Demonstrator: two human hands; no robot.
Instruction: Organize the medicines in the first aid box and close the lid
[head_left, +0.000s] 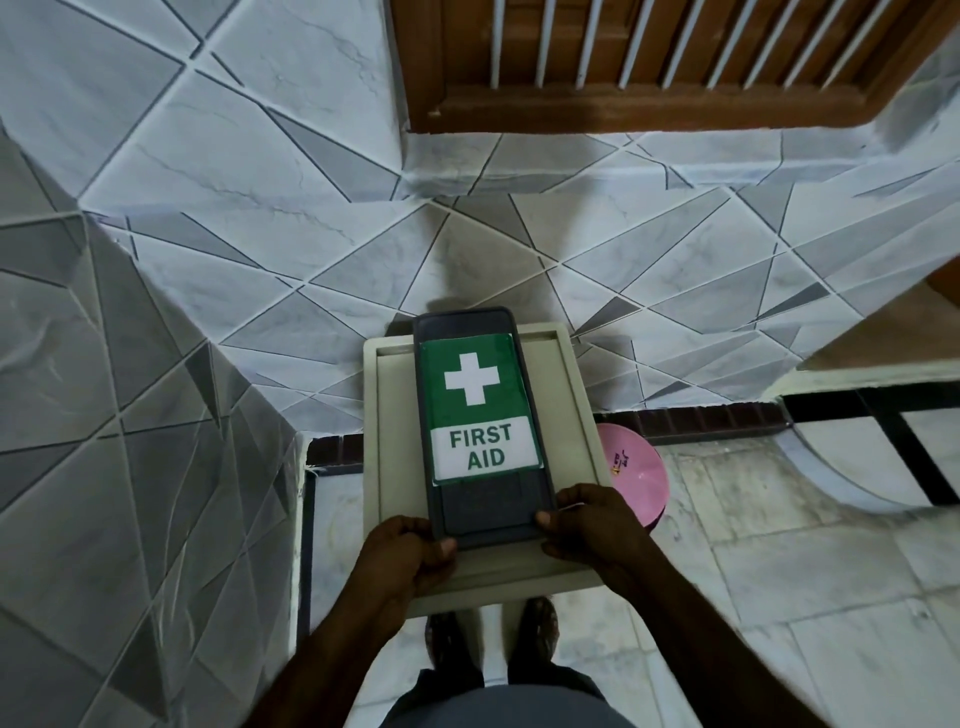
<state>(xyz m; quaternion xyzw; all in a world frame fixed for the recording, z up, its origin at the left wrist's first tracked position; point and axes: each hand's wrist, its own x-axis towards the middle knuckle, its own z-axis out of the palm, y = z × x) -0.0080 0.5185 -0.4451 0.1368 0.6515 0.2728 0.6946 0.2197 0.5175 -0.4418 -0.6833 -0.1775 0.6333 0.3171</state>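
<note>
One box (480, 410) lies label up on one table (395, 441), long axis running 12 to 6, cross toward 12. Your left hand (405, 558) and right hand (587, 525) grip its 6 o'clock corners, fingers curled. One pink bowl (636, 473) sits at 3.

Sticker (480, 410) on the grey lid (488, 512) showed a white cross on a green field. Under it, a white band read "FIRST AID" in green capitals, split over two lines. Pink disc (636, 467) off to the right carried small dark marks, too tiny to read.
</note>
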